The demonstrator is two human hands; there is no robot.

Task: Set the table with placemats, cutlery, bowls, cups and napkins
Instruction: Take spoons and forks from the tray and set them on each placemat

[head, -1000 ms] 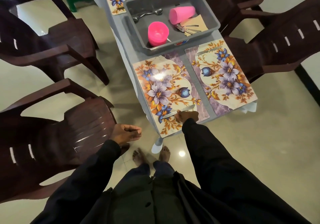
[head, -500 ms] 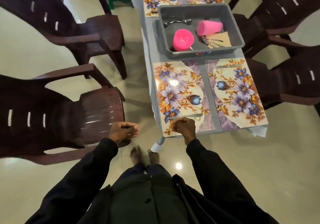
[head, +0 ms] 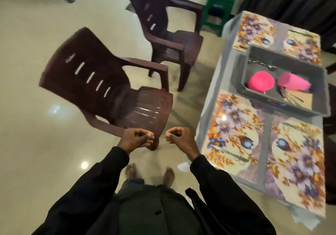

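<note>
- Left hand: fingers curled into the palm, holding nothing; well off to the tray's near-left, over the brown chair's seat edge.
- Right hand: fingers curled in the same way, holding nothing; just beside the left hand, not touching it.
- Inside the tray: pink bowl, pink cup on its side, spoons, forks, tan napkin.
- Placemats: two on the tray's near side, two on its far side.
- The near pair carry nothing.
</note>
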